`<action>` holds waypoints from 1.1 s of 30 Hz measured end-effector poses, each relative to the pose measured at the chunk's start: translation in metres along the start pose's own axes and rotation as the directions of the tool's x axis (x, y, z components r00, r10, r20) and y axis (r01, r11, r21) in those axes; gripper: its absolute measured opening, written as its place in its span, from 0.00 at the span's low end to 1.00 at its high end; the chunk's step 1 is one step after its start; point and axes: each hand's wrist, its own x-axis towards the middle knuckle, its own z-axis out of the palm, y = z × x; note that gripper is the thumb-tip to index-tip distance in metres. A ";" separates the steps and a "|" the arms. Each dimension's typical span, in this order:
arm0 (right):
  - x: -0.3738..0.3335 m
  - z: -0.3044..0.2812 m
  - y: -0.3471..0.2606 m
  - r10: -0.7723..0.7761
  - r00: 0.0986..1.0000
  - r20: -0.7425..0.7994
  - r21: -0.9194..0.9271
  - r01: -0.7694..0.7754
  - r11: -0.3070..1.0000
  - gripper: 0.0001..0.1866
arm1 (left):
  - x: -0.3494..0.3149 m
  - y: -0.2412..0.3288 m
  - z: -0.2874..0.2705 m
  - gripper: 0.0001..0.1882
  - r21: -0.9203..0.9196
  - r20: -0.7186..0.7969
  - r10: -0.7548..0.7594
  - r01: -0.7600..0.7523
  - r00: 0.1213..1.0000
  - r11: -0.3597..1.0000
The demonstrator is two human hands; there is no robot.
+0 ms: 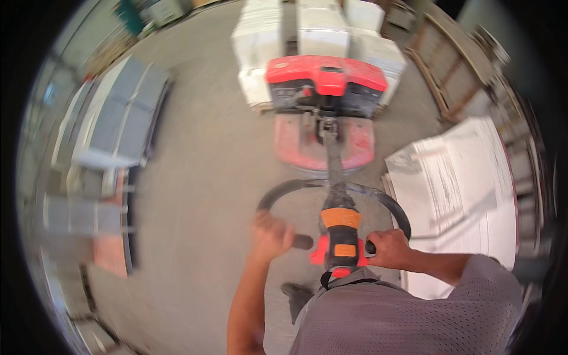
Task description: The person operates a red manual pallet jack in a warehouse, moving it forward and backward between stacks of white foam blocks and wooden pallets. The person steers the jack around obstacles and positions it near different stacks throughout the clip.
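In front of me stands a red and black electric pallet truck [355,70]. Its control arm runs back toward my body and ends in an orange and black control head [341,234] with red parts at its sides. A black looped handle [293,186] curves round that head. My left hand [271,236] is closed round the left side of the handle, slightly blurred, and the dark grip end sticks out past its fingers. On the right, my right hand [389,248] is wrapped round the grip close to the control head; some of its fingers are hidden.
White block-shaped stacks [322,38] rise beyond the truck body. Close on my right lies a broad pile of white sheets [455,177], with wooden frames [452,68] behind it. Strapped grey stacks [121,112] stand to the left, above an orange-brown stack [111,251]. Grey concrete floor [195,165] lies between.
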 end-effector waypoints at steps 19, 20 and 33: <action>0.169 -0.060 0.246 0.665 0.690 -0.284 0.179 -0.644 0.744 0.32 | 0.399 -0.126 0.427 0.15 -0.533 0.155 0.534 -0.385 0.831 0.754; 0.186 -0.058 0.238 0.712 0.657 -0.248 0.192 -0.687 0.701 0.34 | 0.408 -0.136 0.429 0.14 -0.548 0.096 0.563 -0.428 0.821 0.718; 0.273 -0.072 0.232 0.876 0.436 -0.204 0.283 -0.831 0.479 0.25 | 0.488 -0.184 0.459 0.17 -0.683 0.143 0.662 -0.411 0.736 0.604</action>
